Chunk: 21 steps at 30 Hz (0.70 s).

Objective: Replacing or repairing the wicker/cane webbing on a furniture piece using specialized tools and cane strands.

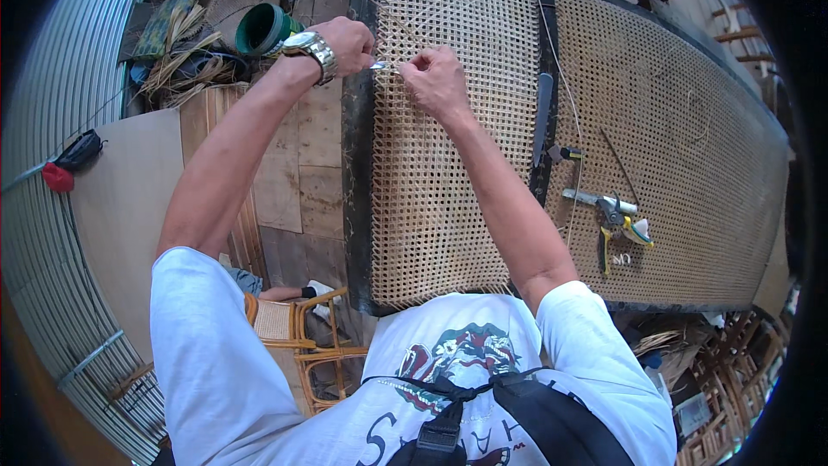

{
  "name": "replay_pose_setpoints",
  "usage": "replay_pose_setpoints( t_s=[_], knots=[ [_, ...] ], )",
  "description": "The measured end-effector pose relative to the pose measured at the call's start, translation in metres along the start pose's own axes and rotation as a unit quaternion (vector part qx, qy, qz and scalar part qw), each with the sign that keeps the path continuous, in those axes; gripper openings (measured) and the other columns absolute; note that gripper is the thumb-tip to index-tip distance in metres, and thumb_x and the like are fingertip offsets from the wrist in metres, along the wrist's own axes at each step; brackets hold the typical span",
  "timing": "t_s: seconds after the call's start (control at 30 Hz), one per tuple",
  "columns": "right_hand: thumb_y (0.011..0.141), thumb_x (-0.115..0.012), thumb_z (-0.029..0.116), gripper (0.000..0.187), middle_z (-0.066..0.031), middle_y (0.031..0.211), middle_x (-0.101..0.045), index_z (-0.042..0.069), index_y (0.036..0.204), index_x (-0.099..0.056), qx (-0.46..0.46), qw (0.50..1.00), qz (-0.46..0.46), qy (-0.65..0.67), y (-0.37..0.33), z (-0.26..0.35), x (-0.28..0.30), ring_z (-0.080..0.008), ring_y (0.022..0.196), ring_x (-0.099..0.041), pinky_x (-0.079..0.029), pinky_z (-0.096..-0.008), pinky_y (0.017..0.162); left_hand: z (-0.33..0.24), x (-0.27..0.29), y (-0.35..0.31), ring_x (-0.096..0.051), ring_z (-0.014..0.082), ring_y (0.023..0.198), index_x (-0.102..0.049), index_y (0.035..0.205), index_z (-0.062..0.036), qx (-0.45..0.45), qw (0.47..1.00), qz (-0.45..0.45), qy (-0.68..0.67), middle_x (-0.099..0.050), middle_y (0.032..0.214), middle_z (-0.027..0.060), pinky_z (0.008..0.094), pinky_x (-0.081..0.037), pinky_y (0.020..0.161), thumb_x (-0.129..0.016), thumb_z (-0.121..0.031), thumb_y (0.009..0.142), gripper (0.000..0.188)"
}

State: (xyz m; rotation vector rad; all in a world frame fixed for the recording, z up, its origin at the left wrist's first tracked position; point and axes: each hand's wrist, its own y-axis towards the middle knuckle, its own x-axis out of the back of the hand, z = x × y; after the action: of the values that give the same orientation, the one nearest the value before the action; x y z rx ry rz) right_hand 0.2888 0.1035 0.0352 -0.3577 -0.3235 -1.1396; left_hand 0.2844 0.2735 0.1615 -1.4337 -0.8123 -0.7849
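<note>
My left hand (347, 45), with a metal watch on its wrist, is closed over the left dark border of a woven cane panel (457, 181). A small shiny metal piece (378, 65) sticks out from its fingers toward my right hand. My right hand (435, 79) is pinched just above the cane mesh, close to that metal piece. What lies between its fingertips is hidden. A thin loose cane strand (390, 10) runs slantwise across the panel above both hands.
On the second cane panel (673, 121) to the right lie yellow-and-black pliers (611, 229), a thin dark rod (619, 157) and a long flat blade (542, 116) by the divider. A green bucket (261, 29) and cane scraps (177, 56) are at far left. Rattan chairs (323, 345) stand below.
</note>
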Motion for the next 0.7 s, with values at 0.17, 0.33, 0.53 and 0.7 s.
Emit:
replay_pose_setpoints(
  t_s=[0.17, 0.33, 0.53, 0.7],
  knots=[
    [0.08, -0.067, 0.021, 0.02, -0.0156, 0.092, -0.058, 0.001, 0.079, -0.072, 0.006, 0.999, 0.003, 0.039, -0.005, 0.002, 0.003, -0.0265, 0.084, -0.061, -0.053, -0.0384, 0.08, 0.0, -0.008, 0.001, -0.071, 0.0294, 0.076, -0.077, 0.096, -0.0094, 0.036, 0.999, 0.001, -0.023, -0.074, 0.082, 0.0128, 0.0419, -0.056, 0.072, -0.071, -0.03, 0.09, 0.022],
    [0.079, -0.067, 0.021, 0.02, -0.0166, 0.09, -0.059, 0.001, 0.079, -0.071, 0.003, 0.999, -0.005, 0.05, -0.004, 0.0, 0.001, -0.0284, 0.082, -0.061, -0.053, -0.0389, 0.078, -0.014, -0.029, -0.003, -0.071, 0.0349, 0.086, -0.077, 0.102, -0.0092, 0.071, 0.995, -0.043, -0.046, -0.074, 0.093, 0.0169, 0.0442, -0.056, 0.078, -0.068, -0.031, 0.091, 0.026],
    [0.08, -0.066, 0.022, 0.022, -0.0168, 0.092, -0.059, 0.001, 0.08, -0.072, 0.011, 0.998, 0.005, 0.058, -0.003, -0.008, 0.004, -0.0287, 0.082, -0.061, -0.053, -0.0387, 0.079, -0.028, -0.013, -0.009, -0.072, 0.0336, 0.089, -0.077, 0.111, -0.0178, 0.089, 0.995, -0.01, 0.037, -0.075, 0.098, 0.0136, 0.0449, -0.058, 0.08, -0.063, -0.025, 0.094, 0.023],
    [0.081, -0.065, 0.023, 0.023, -0.0173, 0.093, -0.06, 0.002, 0.082, -0.073, -0.005, 0.999, 0.004, 0.042, -0.004, -0.005, 0.004, -0.029, 0.084, -0.061, -0.053, -0.0388, 0.083, -0.027, -0.009, -0.001, -0.072, 0.0324, 0.091, -0.076, 0.116, -0.0225, 0.089, 0.992, 0.017, 0.087, -0.076, 0.101, 0.0104, 0.0431, -0.059, 0.081, -0.061, -0.023, 0.094, 0.026]
  ],
)
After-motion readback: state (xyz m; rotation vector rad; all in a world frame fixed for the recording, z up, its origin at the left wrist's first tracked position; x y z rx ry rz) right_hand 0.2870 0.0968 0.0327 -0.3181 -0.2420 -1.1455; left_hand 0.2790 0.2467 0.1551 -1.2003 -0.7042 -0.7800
